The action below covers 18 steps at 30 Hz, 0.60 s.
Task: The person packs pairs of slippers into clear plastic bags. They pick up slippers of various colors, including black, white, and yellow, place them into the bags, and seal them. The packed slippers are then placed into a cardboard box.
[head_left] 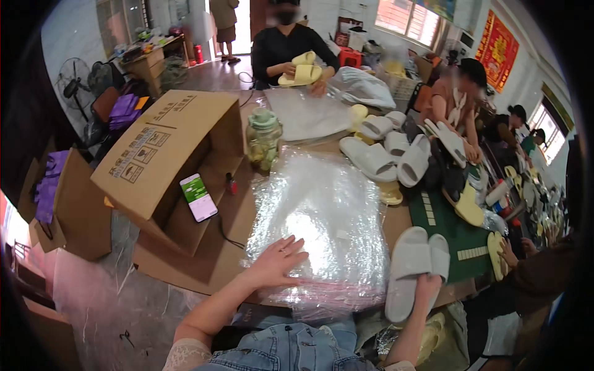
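Note:
My left hand [276,262] lies flat, fingers spread, on the near left edge of a thick stack of clear plastic bags [328,216] on the table. My right hand [427,286] grips a pair of pale grey slide sandals [413,269] from below, holding them upright at the table's near right edge, beside the bag stack.
A large cardboard box [164,151] lies open on its side at left, with a lit phone [198,197] propped in it. A glass jar [263,139] stands behind the bags. More grey and yellow sandals [387,148] pile at right on a green mat [455,232]. Other people sit around the table.

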Tool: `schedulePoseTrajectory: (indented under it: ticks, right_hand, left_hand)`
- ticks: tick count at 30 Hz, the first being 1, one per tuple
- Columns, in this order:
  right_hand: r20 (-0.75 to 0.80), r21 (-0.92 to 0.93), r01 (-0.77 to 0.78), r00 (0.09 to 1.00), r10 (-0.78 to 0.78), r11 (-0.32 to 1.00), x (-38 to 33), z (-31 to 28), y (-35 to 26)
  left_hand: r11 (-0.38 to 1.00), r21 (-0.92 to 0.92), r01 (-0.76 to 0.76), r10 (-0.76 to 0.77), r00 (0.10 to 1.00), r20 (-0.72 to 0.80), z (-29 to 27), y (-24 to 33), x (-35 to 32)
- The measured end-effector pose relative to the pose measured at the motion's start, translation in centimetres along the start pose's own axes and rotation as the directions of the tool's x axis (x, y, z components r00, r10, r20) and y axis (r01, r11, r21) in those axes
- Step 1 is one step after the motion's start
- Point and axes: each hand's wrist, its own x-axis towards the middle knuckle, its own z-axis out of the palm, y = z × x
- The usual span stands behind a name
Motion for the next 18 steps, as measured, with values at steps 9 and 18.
schedulePoseTrajectory:
  ticks: [9, 18]
  right_hand:
    - [-0.111, 0.547, 0.137, 0.990, -0.090, 0.826, -6.3, -5.8, -3.8]
    - [0.655, 0.369, 0.340, 0.565, -0.502, 0.865, -8.7, -6.3, -10.8]
  left_hand:
    - [0.993, 0.004, 0.115, -0.111, 0.964, -0.240, 3.7, 4.3, 4.4]
    - [0.965, -0.261, 0.033, -0.090, 0.975, -0.206, 1.8, 7.3, 6.5]
